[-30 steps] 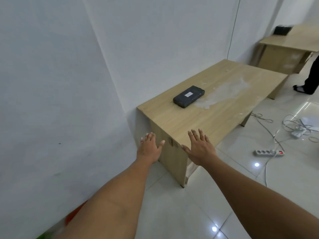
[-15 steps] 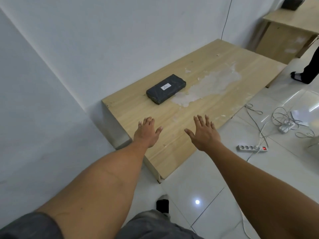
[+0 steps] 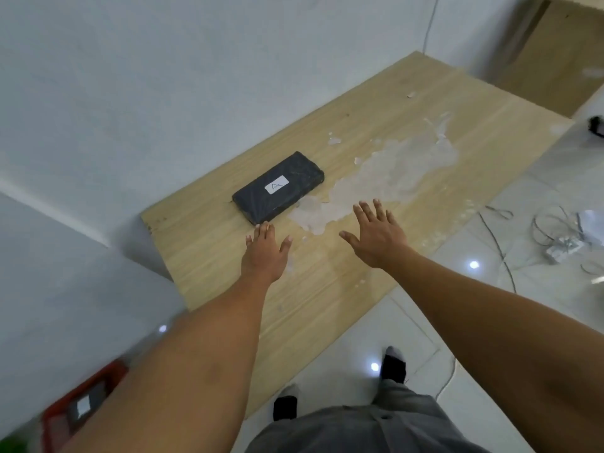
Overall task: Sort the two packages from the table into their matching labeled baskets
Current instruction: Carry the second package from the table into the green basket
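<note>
Package (image 3: 278, 188): flat black rectangular block with rounded corners, wrapped in slightly glossy, wrinkled film. White paper label in the middle of its top face, handwritten "A". It lies flat on the surface (image 3: 474, 119), close to the wall (image 3: 163, 76), long side running roughly along the wall edge.

Surface: light wood-grain laminate, matte, straight edges. A large patchy whitish stain or peeled area (image 3: 385, 178) starts just right of the package and spreads to the far right; its near-left edge touches the package's corner.

My left hand (image 3: 265, 253) is open, palm down, fingers stretched forward; fingertips are right at the package's near corner, can't tell if they touch. My right hand (image 3: 376, 233) is open too, fingers spread, palm down above the near edge of the stain, holding nothing, well right of the package.

Near left on the floor: a red plastic basket (image 3: 55, 416), blurred, with a dark item carrying a white label (image 3: 83, 407) inside; label unreadable. Floor (image 3: 425, 338) is glossy white tile with lamp reflections. Right side: loose grey cables (image 3: 539, 223) on the tile.
</note>
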